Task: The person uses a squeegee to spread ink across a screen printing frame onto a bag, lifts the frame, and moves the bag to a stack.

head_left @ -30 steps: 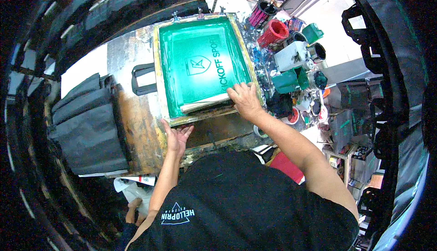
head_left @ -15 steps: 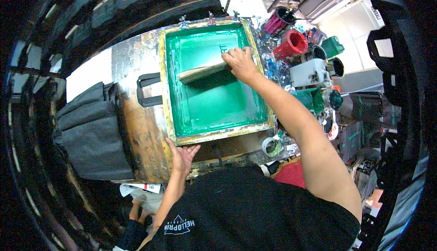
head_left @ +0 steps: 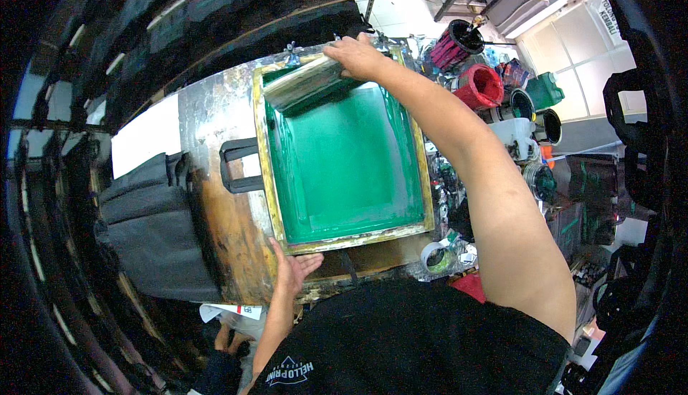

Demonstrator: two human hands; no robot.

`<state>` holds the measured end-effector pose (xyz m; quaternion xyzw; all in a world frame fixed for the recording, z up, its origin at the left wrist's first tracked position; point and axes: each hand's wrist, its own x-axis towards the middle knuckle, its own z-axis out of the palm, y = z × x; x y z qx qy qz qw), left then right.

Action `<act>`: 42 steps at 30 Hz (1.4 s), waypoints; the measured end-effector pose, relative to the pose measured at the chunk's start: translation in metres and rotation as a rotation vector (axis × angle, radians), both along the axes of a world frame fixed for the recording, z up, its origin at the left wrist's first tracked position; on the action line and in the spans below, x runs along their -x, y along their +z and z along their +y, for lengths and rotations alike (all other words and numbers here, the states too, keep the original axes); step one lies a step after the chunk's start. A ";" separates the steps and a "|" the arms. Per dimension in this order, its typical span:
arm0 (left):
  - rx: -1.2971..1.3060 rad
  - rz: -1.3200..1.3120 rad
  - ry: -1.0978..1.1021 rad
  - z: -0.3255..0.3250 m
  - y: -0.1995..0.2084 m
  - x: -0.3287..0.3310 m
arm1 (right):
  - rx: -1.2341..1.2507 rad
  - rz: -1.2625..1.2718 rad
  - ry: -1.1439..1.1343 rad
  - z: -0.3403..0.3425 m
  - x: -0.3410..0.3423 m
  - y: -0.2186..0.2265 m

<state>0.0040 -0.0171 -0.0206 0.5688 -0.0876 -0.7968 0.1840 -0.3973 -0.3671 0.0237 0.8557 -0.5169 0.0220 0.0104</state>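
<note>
A screen-printing frame (head_left: 266, 159) with a worn, yellowish wooden rim lies on the worktable, its mesh (head_left: 347, 169) coated with green ink. My right hand (head_left: 355, 58) grips one end of a wide wooden squeegee (head_left: 304, 83) at the far end of the frame. The squeegee leans at a slant, and its lower edge is shadowed. Beside the frame's near left corner, my left hand (head_left: 295, 270) is open, thumb and fingers spread, the palm close to the rim. Whether it touches the rim I cannot tell.
Black bags (head_left: 150, 230) lie stacked at the left; a black handle (head_left: 240, 166) shows beside the frame. Clamps (head_left: 292, 55) stand along its far edge. Right of it are a red bucket (head_left: 480, 85), a pink-stained pot (head_left: 456, 45), a green container (head_left: 546, 90) and a tape roll (head_left: 434, 257).
My right hand has carried the squeegee from mid-frame to the far end of the mesh. My left hand stays at the near left corner. The whole view has shifted slightly.
</note>
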 end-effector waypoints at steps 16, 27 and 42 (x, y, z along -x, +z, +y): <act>2.079 -1.085 -0.600 -0.283 0.079 0.138 | 0.447 0.054 -0.280 0.044 0.016 -0.036; 2.091 -1.368 -0.874 -0.375 0.012 0.195 | 0.430 0.090 -0.347 0.061 0.014 -0.053; 2.252 -1.131 -1.065 -0.365 0.017 0.194 | 0.281 0.146 -0.740 0.141 -0.046 -0.038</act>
